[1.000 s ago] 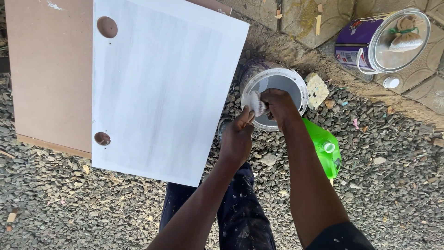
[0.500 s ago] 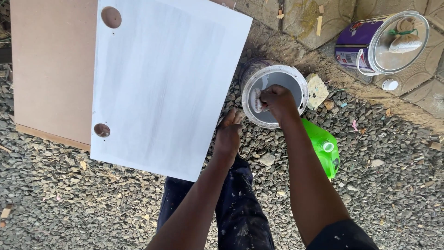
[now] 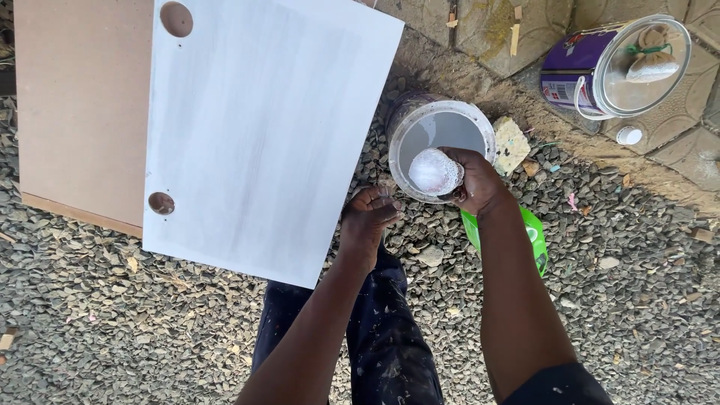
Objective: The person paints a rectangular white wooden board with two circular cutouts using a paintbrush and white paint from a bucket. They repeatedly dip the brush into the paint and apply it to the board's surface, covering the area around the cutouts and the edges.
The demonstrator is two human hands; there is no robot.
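Gripping a paint-soaked white cloth wad [image 3: 433, 172] over the paint bucket [image 3: 405, 127], the right hand [image 3: 472, 180] stays clenched; at its nine o'clock, the left hand [image 3: 367, 221], loosely curled and holding nothing, rests by the white painted board [image 3: 262, 127].

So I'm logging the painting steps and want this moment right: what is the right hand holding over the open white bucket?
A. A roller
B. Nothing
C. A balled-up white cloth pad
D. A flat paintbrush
C: the right hand grips a rounded, paint-whitened cloth pad just above the white bucket, while the left hand rests empty beside the white-painted board.
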